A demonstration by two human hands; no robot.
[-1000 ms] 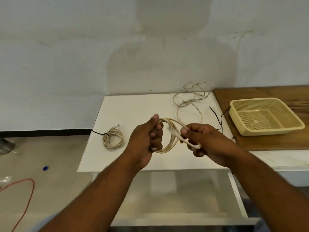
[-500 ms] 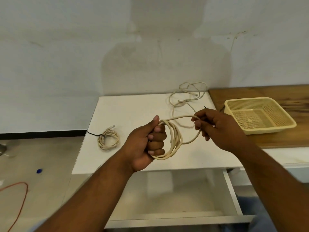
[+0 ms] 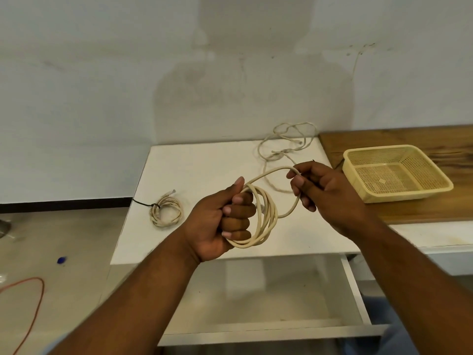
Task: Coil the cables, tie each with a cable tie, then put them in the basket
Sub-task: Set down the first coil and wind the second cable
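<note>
You've got the tied coil [image 3: 166,212] sitting on the table [image 3: 204,165] near its left edge, and a loose cable [image 3: 286,144] sprawled at the back right corner. The basket [image 3: 395,172] is off to the right on the wooden counter [image 3: 435,139] (nothing in it). Your left hand [image 3: 222,219] holds a half-wound coil [image 3: 266,221] above the table's front edge, right hand [image 3: 322,190] just right of it.

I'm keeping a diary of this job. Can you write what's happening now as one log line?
step: coiling | left hand: holds cable coil | right hand: feeds loop | basket: empty
</note>
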